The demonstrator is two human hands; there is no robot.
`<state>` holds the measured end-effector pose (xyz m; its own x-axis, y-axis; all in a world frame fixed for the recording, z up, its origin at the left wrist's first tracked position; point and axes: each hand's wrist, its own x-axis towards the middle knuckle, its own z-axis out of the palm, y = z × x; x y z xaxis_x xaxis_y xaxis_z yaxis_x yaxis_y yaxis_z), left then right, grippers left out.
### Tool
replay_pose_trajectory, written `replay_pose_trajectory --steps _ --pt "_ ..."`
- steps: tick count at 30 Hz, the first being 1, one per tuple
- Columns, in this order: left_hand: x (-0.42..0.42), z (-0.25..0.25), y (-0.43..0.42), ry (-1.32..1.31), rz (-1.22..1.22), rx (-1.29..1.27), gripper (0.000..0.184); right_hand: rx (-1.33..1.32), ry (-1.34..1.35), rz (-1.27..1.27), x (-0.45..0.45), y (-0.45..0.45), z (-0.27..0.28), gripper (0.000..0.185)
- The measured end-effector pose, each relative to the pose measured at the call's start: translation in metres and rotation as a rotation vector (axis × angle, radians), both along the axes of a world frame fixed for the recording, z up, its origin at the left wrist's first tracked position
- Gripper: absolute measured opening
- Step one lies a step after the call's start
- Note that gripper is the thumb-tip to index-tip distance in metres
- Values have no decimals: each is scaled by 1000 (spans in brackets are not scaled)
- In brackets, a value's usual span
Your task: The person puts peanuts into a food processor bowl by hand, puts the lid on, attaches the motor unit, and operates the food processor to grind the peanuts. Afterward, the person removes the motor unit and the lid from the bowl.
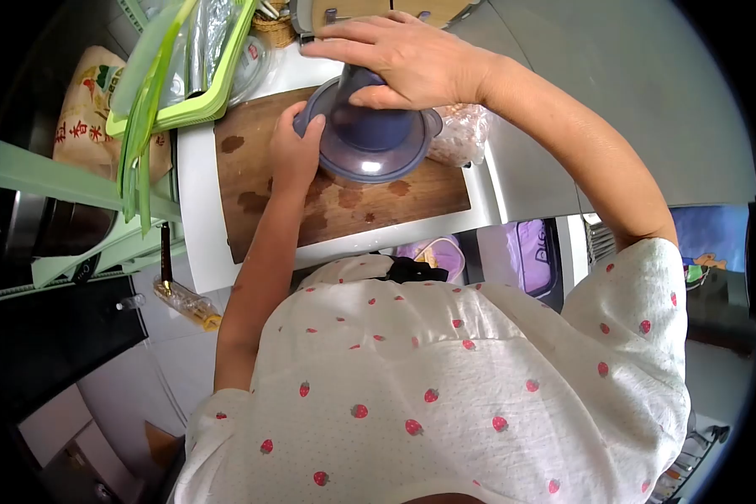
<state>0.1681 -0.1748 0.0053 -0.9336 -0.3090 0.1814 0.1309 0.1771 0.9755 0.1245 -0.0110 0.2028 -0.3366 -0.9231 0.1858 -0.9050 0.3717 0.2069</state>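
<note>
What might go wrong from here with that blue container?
It could slide: the wooden board under the blue container has dark, damp-looking patches, and the left hand steadies one side of the rim.

It might tip if the right hand, over its raised top, pushes off-centre.

The plastic bag sits close on the other side and could get knocked.

The right hand (407, 60) hides the top of the vessel (371, 133), which covers part of the board (248, 181); the view's upper edge crops the tray (181, 112)
</note>
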Motion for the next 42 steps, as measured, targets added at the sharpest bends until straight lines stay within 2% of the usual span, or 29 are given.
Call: replay_pose_trajectory --steps 2,3,4,5,6,8,10,11,13,20,22,25,27,29,33,35,41,42 --pt "8 15 -3 -65 -17 -18 33 -59 68 -67 10 2 1 65" --pt "9 13 -5 -62 -22 -22 33 -150 -58 -160 14 4 1 71" --pt "9 8 -7 -68 -2 134 31 -242 -187 -251 16 7 1 77" --pt "12 4 -10 -80 20 288 30 -249 -192 -254 16 11 -1 77" --pt "16 10 -13 -87 20 278 30 -229 -198 -261 17 15 -4 81" --pt "22 28 -22 -267 -52 200 29 -219 -205 -268 17 17 -7 85" --pt "20 28 -24 -288 -63 191 28 -227 -315 -343 17 15 -6 93" --pt "18 28 -26 -304 -75 192 28 -233 -318 -339 17 15 -4 93" --pt "13 18 -27 -292 -85 223 27 -245 -271 -176 16 15 5 78" --pt "9 13 -29 -311 -110 316 22 -93 -410 -235 19 9 25 82" --pt "7 15 -30 -334 -118 313 22 -90 -369 62 1 15 15 83" --pt "8 16 -29 -342 -134 312 21 -61 -410 116 -8 20 20 85" --pt "11 15 -30 -328 -135 314 21 -29 -430 103 -3 18 24 87" --pt "12 15 -30 -323 -141 293 22 22 -453 -94 8 12 30 88" --pt "16 22 -28 -322 -131 245 22 -31 -379 -57 15 16 28 89" --pt "13 21 -29 -338 -138 256 23 34 -335 -67 0 17 18 90" --pt "15 22 -26 -329 -110 233 24 -22 -356 -75 1 14 15 91" --pt "11 18 -31 -327 -117 228 24 -12 -271 -90 4 12 10 92"
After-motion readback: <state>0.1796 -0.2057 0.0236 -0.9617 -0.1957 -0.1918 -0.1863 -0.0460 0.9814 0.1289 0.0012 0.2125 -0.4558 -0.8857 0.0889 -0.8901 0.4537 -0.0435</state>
